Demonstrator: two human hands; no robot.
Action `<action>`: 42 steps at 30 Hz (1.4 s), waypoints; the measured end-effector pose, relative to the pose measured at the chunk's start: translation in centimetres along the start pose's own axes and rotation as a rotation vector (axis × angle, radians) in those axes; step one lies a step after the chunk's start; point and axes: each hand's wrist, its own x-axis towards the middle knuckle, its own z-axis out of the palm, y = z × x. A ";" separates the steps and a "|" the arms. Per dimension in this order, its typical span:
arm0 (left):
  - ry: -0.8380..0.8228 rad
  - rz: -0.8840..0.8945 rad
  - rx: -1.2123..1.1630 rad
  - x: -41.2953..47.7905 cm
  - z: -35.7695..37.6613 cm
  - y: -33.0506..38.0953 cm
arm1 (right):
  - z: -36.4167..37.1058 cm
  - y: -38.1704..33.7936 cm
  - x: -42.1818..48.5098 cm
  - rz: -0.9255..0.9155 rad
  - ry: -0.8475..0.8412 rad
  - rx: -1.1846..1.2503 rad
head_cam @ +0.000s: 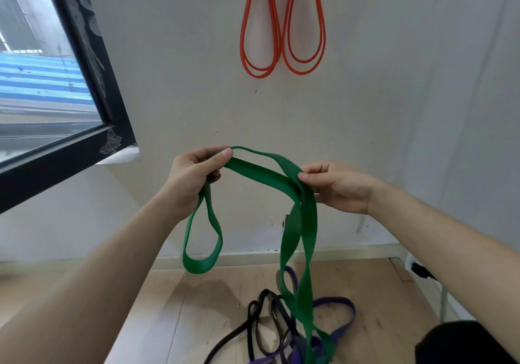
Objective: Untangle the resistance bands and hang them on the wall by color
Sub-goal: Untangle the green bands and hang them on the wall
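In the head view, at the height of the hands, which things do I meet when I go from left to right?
window frame → left hand → green band → right hand

Orange bands [282, 34]: tops cut by top edge. Green band [298, 237] lower end, w/ purple bands [337, 299] & black bands [250, 318] on floor [197, 307], cut at bottom edge. Dark thing [461, 344], btm-right corner: can't tell what.
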 end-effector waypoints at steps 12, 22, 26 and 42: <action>-0.038 -0.044 0.108 0.0 -1.6 -1.3 | 0.7 -0.5 -0.3 -0.195 0.111 -0.322; -0.135 -0.105 0.132 -0.4 -1.4 -1.5 | 1.0 -0.9 -0.7 -0.431 0.369 -0.337; -0.357 -0.143 0.341 -0.9 -1.2 -1.7 | 1.6 -1.2 -0.8 -0.481 0.375 -0.229; -0.307 0.096 0.294 -2.4 5.1 0.4 | 2.3 -0.3 -1.2 -0.207 -0.031 -0.419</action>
